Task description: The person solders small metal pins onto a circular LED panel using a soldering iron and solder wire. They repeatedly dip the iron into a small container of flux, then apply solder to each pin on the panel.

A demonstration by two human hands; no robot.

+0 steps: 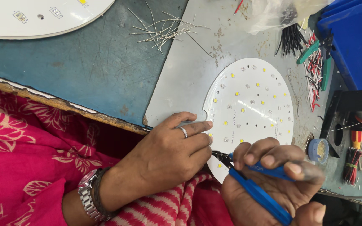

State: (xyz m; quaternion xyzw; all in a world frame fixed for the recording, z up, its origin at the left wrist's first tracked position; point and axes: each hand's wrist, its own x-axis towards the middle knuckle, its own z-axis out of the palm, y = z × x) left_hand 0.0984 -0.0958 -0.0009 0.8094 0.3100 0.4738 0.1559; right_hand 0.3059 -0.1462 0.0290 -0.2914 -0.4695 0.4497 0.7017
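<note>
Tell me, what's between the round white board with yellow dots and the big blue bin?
In the head view, between the round white board and the blue bin lie a bundle of black wires, green-handled tools and red and white wire bits.

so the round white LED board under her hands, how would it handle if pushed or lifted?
The round white LED board looks thin and flat, so probably stiff and light. Lying flat on the smooth grey sheet, it may slide; the left hand presses its edge. The small yellow LEDs look knock-prone.
</note>
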